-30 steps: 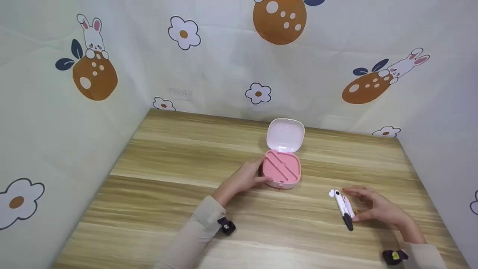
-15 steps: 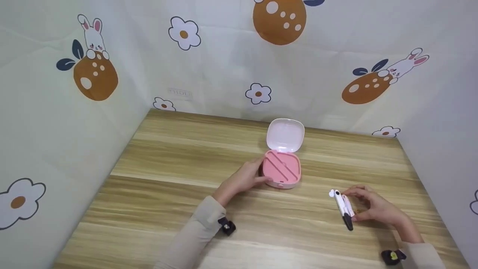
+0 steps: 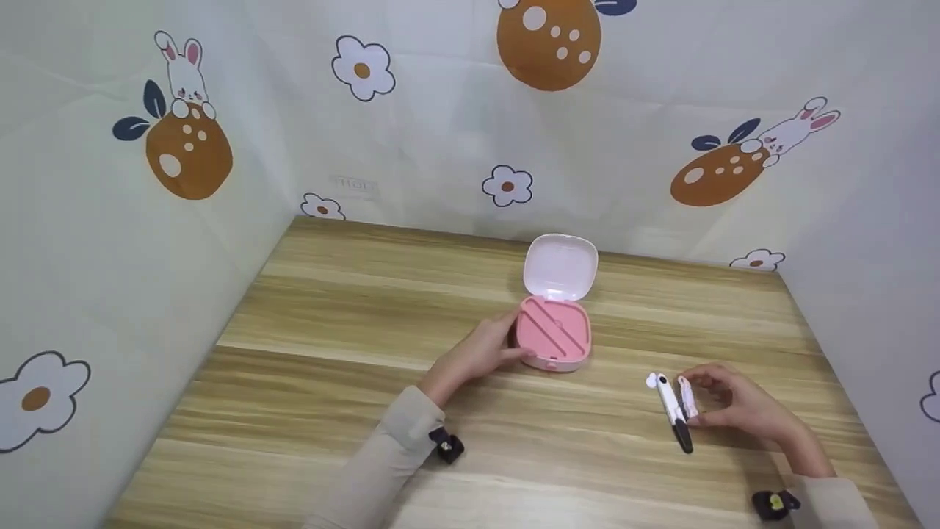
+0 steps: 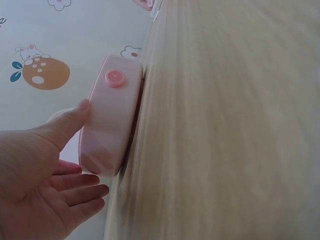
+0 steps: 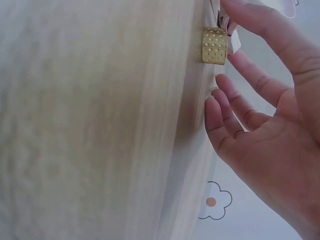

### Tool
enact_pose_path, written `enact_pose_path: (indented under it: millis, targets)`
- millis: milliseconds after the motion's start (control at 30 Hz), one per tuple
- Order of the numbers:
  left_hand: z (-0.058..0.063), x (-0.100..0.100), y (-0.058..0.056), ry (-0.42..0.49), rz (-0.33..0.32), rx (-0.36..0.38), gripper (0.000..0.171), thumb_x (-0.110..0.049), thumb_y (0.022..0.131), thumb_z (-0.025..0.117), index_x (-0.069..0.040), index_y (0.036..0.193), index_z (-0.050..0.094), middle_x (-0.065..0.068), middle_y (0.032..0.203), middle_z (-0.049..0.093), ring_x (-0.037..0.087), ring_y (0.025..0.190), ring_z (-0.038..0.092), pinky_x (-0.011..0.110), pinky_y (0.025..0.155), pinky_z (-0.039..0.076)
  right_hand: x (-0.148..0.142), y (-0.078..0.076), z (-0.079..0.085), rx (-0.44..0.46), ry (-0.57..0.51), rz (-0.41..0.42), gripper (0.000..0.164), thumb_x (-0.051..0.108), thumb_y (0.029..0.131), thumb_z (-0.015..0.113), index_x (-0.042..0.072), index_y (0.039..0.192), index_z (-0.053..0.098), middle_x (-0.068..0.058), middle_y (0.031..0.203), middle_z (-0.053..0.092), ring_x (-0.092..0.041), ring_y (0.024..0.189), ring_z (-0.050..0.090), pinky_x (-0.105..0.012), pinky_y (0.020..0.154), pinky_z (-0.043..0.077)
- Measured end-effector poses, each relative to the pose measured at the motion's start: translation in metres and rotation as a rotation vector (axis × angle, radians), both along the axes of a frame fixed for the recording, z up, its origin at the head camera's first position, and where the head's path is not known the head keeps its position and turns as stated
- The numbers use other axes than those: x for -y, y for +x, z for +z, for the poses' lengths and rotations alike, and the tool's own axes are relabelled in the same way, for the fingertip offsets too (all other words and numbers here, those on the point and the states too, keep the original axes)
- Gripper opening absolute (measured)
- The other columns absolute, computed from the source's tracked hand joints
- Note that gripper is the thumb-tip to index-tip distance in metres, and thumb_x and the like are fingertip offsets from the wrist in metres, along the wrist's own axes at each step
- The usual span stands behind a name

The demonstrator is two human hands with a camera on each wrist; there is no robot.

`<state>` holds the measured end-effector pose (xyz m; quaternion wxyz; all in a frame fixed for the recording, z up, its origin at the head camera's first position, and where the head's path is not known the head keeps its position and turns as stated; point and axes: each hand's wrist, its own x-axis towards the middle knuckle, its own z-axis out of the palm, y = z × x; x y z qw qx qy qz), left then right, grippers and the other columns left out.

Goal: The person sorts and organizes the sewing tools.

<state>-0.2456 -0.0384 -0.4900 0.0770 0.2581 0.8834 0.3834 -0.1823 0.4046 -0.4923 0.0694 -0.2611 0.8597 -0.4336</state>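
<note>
A pink case (image 3: pixel 554 332) stands with its lid (image 3: pixel 562 266) raised, showing a pink inner tray with a diagonal slot. My left hand (image 3: pixel 481 345) holds its left side, thumb at the front and a finger toward the back; the left wrist view shows the thumb on the case (image 4: pixel 112 115). My right hand (image 3: pixel 742 404) pinches a small pink-and-white piece (image 3: pixel 687 397) end to end between thumb and finger. Left of it lies a slim white tool with a black end (image 3: pixel 673 411). A gold dimpled band, like a thimble (image 5: pixel 214 46), shows beside my right fingers; the head view hides it.
The wood-grain table (image 3: pixel 352 294) carries the case near its back edge. Pale cloth walls (image 3: pixel 426 132) with rabbit, fruit and flower prints enclose it at the back and both sides. Black wrist cameras sit on both sleeves.
My right fingers have closed on the pink-and-white piece and shifted it slightly away from me, beside the white-and-black tool. My left hand and the case have stayed in place.
</note>
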Motion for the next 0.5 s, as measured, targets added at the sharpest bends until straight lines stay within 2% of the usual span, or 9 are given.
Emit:
enact_pose_path:
  millis: [233,367,500]
  targets:
    - [0.0,0.0,0.0,-0.01,0.008,0.011,0.085,-0.032,0.1,0.074,-0.001,0.165,0.028,0.02,0.162,0.046,0.033,0.148,0.048,0.041,0.126,0.036,0.003,-0.001,0.009,0.05,0.014,-0.062,0.056,-0.006,0.079,0.086,-0.014,0.128,0.06,-0.009,0.11,0.069,-0.004,0.1,0.064,-0.017,0.088,0.053]
    - [0.001,0.001,0.001,0.008,0.0,0.008,0.082,-0.029,0.101,0.073,-0.001,0.165,0.03,0.021,0.16,0.048,0.033,0.148,0.048,0.041,0.126,0.037,0.01,-0.004,0.018,0.082,0.063,-0.119,0.057,0.0,0.082,0.087,-0.01,0.131,0.061,-0.017,0.117,0.069,-0.007,0.104,0.064,-0.023,0.089,0.055]
    - [0.001,0.001,0.001,0.013,0.002,0.013,0.082,-0.028,0.101,0.073,-0.001,0.165,0.029,0.02,0.16,0.049,0.032,0.148,0.048,0.041,0.126,0.037,0.019,-0.008,0.027,0.06,0.13,-0.147,0.058,0.006,0.083,0.088,-0.007,0.134,0.062,-0.02,0.126,0.068,-0.011,0.112,0.061,-0.028,0.095,0.052]
